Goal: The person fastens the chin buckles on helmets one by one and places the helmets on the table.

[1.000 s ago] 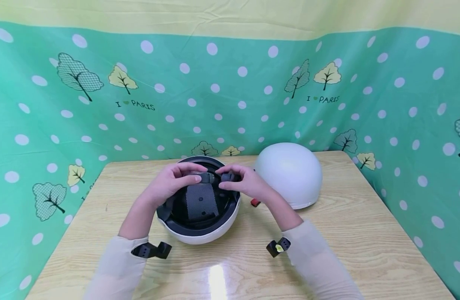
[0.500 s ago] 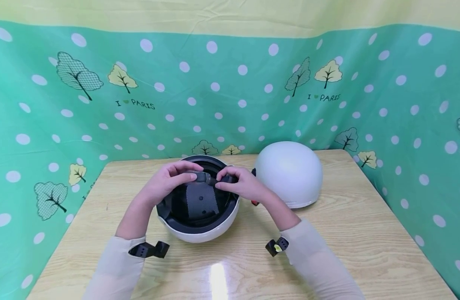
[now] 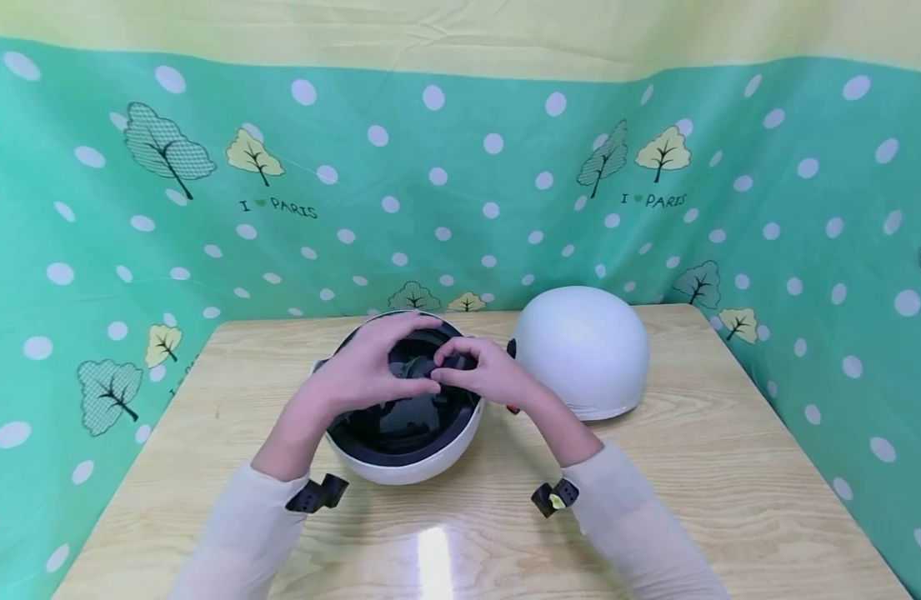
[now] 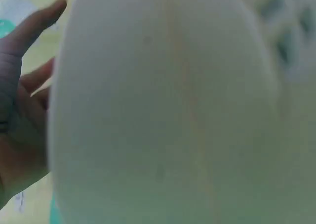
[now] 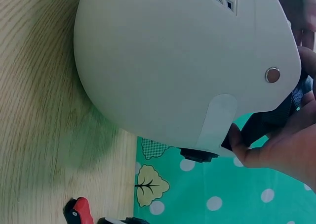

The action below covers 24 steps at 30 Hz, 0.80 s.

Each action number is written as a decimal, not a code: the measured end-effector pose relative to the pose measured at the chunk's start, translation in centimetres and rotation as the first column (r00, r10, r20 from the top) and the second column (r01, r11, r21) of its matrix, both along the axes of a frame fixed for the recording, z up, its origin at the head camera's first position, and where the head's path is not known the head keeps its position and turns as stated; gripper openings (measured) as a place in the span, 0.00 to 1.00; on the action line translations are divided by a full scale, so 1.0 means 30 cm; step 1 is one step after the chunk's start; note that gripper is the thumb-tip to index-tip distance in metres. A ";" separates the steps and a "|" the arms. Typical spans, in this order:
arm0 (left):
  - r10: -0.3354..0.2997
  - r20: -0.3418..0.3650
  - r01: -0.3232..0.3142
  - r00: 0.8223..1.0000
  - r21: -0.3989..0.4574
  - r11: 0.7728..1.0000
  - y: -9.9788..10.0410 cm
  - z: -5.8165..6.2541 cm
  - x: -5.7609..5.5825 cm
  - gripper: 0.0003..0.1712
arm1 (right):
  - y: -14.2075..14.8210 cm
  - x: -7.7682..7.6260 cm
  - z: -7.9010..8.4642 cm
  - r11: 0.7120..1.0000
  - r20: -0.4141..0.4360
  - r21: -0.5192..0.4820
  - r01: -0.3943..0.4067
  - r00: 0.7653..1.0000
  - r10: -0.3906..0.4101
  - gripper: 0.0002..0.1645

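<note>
An upturned white helmet [image 3: 430,471] lies on the table with its black lining facing up; its smooth shell [image 5: 173,61] and a round rivet show in the right wrist view. My right hand [image 3: 486,371] holds a dark chin strap [image 5: 269,120] at the helmet's right side, thumb and fingers pinched on the webbing. Over the left side of the opening my left hand [image 3: 362,367] arches, thumb and fingers spread apart with no strap seen between them. In the left wrist view, the pale shell [image 4: 158,110] hides much of the left hand [image 4: 24,95].
A second white helmet [image 3: 583,354] stands dome up at the back right. Its red buckle [image 5: 85,211] lies on the table [image 3: 730,467]. Behind hangs a green dotted curtain [image 3: 460,192].
My left hand has let go of the strap's buckle end and opened wider over the helmet. The right hand still pinches the strap, nearly in place. The grey lining panel now looks dark and glossy.
</note>
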<state>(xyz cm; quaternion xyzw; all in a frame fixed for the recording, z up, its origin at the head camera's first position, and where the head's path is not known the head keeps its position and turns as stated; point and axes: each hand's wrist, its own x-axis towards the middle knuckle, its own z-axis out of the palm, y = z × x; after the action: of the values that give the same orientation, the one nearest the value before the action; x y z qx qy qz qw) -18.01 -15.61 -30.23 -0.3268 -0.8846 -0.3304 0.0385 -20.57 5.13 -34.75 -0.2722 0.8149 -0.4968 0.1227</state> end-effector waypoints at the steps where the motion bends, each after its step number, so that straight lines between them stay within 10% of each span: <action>1: -0.036 0.004 0.036 0.999 -0.015 0.999 0.011 -0.003 -0.006 0.43 | 0.001 0.002 0.001 1.000 0.001 -0.001 -0.003 1.000 0.003 0.09; 7: -0.001 0.203 0.025 0.979 -0.114 0.993 0.035 -0.046 -0.033 0.43 | 0.001 0.014 0.005 0.998 0.057 -0.052 -0.018 0.998 0.021 0.10; 15: 0.019 0.302 0.022 0.953 -0.133 0.991 0.019 -0.070 -0.038 0.09 | 0.007 0.015 -0.001 0.993 0.108 -0.112 0.027 0.994 -0.015 0.12; 24: 0.078 0.408 -0.150 0.910 0.148 0.978 -0.044 -0.095 -0.048 0.17 | 0.027 0.008 -0.003 0.981 0.159 -0.133 0.142 0.980 -0.120 0.15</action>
<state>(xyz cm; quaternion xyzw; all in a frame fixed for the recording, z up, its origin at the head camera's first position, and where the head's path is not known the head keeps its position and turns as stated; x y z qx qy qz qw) -19.45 -16.94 -33.07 -0.1951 -0.8588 -0.4640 -0.0950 -20.32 5.94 -34.85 -0.1878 0.7816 -0.5803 0.1310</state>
